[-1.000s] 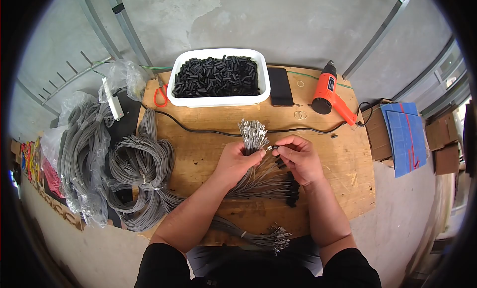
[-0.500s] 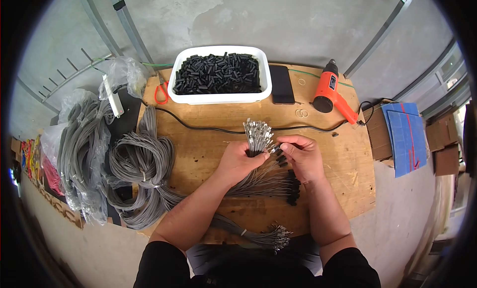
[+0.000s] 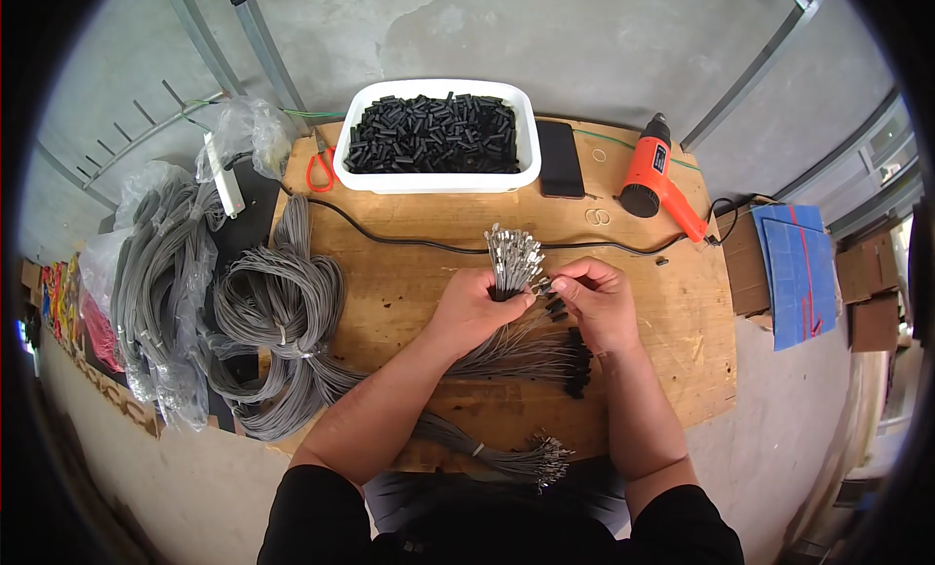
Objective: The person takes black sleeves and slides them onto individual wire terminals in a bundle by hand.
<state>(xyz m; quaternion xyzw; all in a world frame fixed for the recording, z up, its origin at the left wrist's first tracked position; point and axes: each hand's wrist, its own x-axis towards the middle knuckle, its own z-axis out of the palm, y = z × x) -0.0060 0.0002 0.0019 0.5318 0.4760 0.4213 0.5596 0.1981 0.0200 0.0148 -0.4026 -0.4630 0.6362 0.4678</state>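
My left hand [image 3: 475, 310] is closed round a bundle of grey wires [image 3: 513, 263], whose silver metal terminals fan out above the fist. Close beside it, my right hand [image 3: 596, 300] pinches a small black sleeve at a wire end; the fingertips partly hide it. Below the hands, a spread of grey wires [image 3: 516, 358] ends in black sleeves [image 3: 579, 363]. Nearer my body lies a tied bunch of wires [image 3: 487, 456] with bare metal terminals at its right end.
A white tub [image 3: 436, 182] of black sleeves stands at the back. Right of it lie a black phone [image 3: 560, 160] and an orange heat gun [image 3: 650, 175]. Red-handled pliers [image 3: 320, 171] sit left of the tub. Coiled grey wires [image 3: 280, 302] cover the table's left side. A black cord [image 3: 419, 243] crosses the table.
The view has shifted slightly, so the table things appear a little displaced. Both hands keep their grips, with the right fingertips still at the wire end beside the bundle.
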